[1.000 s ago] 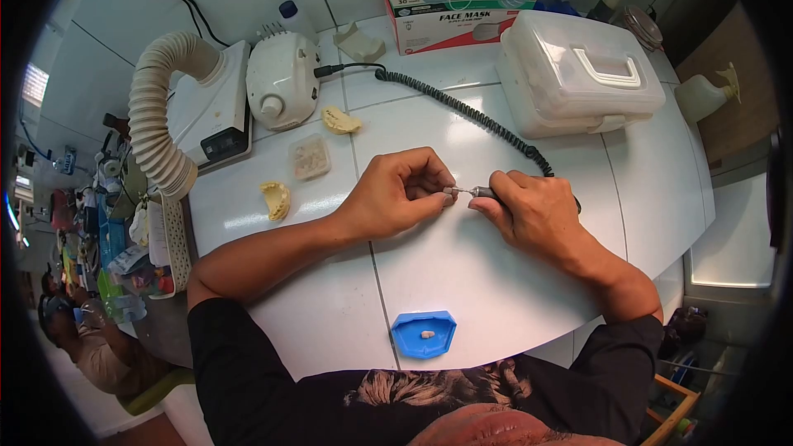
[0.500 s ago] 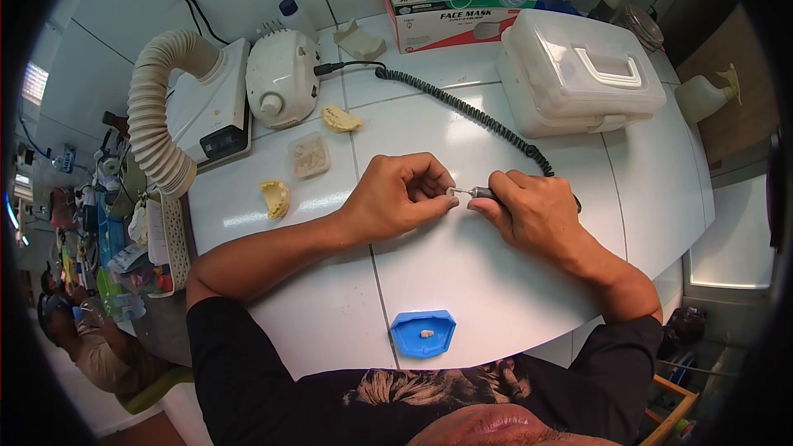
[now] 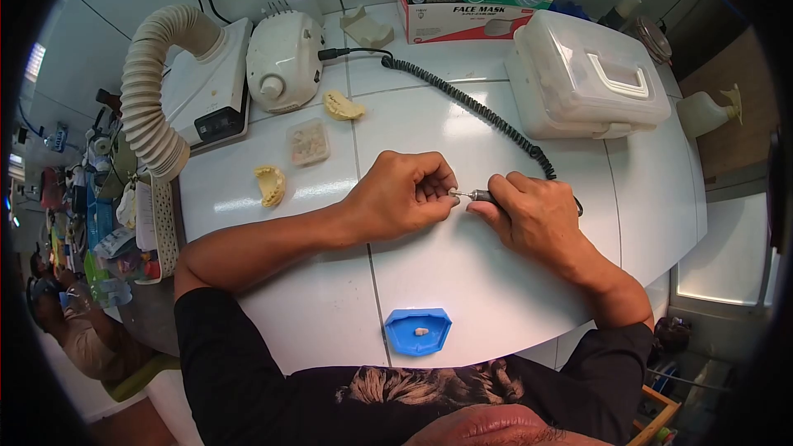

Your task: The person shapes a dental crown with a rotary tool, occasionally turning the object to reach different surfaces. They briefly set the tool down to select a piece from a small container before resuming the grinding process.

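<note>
Between the thumb and fingers of my left hand [image 3: 403,196] is a small whitish tooth-like piece [image 3: 453,192], mostly covered by the fingertips. My right hand [image 3: 535,216] is closed around a rotary handpiece [image 3: 481,196], its thin metal bit pointing left and meeting the piece at my left fingertips. A black coiled cord [image 3: 472,105] runs from behind my right hand back to a white control unit [image 3: 284,74]. Nearer my body stands a blue tray [image 3: 396,337] with one small tooth-like piece [image 3: 421,332] in it.
Two yellowish dental casts, a near one [image 3: 270,186] and a far one [image 3: 342,106], flank a clear box [image 3: 297,157] of small pieces. A white machine with a ribbed hose [image 3: 153,91] stands left. Mask boxes [image 3: 471,23] and a lidded case [image 3: 591,74] are behind. Another person [image 3: 91,330] sits far left.
The camera view has shifted slightly, so the table things appear a little displaced. Both hands keep the same grips, with the bit still at the small piece.
</note>
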{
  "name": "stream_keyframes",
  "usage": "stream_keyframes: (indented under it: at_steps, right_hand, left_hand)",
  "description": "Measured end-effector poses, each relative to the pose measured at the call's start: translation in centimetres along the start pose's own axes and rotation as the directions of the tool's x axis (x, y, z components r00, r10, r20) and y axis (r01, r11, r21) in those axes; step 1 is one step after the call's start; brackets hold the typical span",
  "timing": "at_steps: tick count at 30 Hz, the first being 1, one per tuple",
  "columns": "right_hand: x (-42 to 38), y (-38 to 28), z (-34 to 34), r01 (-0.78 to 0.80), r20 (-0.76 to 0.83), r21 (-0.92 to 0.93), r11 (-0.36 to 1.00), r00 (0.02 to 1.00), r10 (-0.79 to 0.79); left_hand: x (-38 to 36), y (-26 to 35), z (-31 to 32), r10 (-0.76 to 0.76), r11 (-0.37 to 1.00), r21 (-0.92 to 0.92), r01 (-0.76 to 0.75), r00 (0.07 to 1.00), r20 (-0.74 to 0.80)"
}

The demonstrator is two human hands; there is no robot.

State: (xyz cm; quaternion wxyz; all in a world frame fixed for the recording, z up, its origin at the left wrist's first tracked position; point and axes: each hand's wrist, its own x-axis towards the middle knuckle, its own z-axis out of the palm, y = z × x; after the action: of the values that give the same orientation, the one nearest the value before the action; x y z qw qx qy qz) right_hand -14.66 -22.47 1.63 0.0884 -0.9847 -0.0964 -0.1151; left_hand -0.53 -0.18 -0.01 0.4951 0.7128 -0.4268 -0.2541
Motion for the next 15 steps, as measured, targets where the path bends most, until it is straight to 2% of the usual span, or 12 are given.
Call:
stream_keyframes:
  at_steps: [15]
  right_hand:
    - [0.05,-0.01,0.06,0.003,-0.006,0.007,1.000,1.000,-0.003]
  left_hand:
    - [-0.05,-0.15,0.04,0.049,0.998,0.044,-0.049,0.999,0.011]
